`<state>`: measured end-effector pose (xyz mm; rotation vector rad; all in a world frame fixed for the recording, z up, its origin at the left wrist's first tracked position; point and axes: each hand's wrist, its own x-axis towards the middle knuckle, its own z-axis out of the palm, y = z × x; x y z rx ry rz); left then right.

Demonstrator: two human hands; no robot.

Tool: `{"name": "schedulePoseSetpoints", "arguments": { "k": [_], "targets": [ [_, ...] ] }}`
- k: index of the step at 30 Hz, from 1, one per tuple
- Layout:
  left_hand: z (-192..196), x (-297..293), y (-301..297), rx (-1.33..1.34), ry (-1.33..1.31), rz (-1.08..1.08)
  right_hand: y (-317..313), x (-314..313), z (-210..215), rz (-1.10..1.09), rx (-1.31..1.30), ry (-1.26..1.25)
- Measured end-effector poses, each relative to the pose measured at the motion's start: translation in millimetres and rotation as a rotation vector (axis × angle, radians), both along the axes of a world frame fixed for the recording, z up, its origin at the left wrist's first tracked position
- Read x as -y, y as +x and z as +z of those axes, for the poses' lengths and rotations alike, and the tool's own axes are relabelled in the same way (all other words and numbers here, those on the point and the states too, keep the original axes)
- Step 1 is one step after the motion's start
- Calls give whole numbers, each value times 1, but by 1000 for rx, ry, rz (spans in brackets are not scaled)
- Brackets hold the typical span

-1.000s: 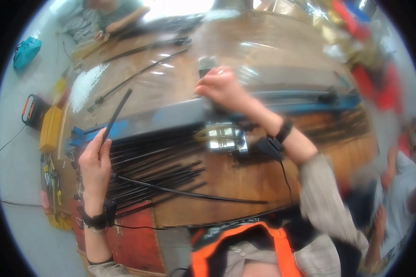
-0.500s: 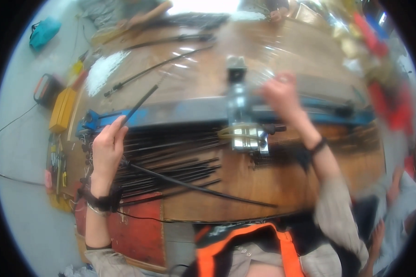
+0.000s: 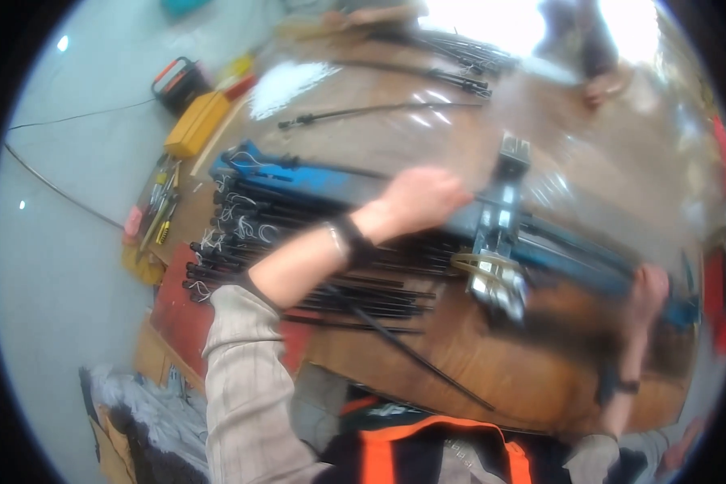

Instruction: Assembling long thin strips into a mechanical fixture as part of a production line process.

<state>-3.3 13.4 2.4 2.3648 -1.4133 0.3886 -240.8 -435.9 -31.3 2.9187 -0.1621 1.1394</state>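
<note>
My left hand point(image 3: 427, 198) is closed round a thin black rod point(image 3: 343, 169), just left of the metal clamp unit point(image 3: 500, 214). The rod's far left part lies along the blue fixture point(image 3: 319, 184), and my hand hides its middle. Farther right, my right hand point(image 3: 649, 290) is at the right end of the fixture, smeared by motion, so its fingers cannot be read. A bundle of black rods point(image 3: 379, 286) with white strings at the left ends lies below my left forearm. One loose rod point(image 3: 411, 351) slants across the table toward its front edge.
Beyond the fixture lie more black rods point(image 3: 452, 79) and clear plastic sheeting point(image 3: 557, 194). A yellow box point(image 3: 196, 123) and hand tools point(image 3: 163, 194) stand along the left edge. Another person's hand point(image 3: 601, 89) is at the far side. A red board point(image 3: 187, 310) sits front left.
My left hand has swung right and the rod, tilted up before, now lies along the fixture. My right hand has moved from beside the clamp to the fixture's right end. The view has shifted.
</note>
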Motion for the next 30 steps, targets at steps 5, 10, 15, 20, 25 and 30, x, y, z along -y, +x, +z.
{"name": "schedulePoseSetpoints", "arguments": {
  "k": [5,10,15,20,25,30],
  "targets": [
    [-7,18,-2,-58,-40,7,3,11,-9,-21,3,33],
    [-18,16,2,-178,-178,12,5,4,-10,-81,-22,44],
    [-18,7,2,-225,-239,-3,-4,-14,4,-238,-137,44],
    [-11,13,5,-223,-11,-7,3,-94,12,83,43,-5],
    [-3,26,-4,-207,144,183,-18,-141,-7,240,-71,100],
    [-3,28,-5,-181,122,144,-19,-167,-13,218,-69,211]
  ]
}}
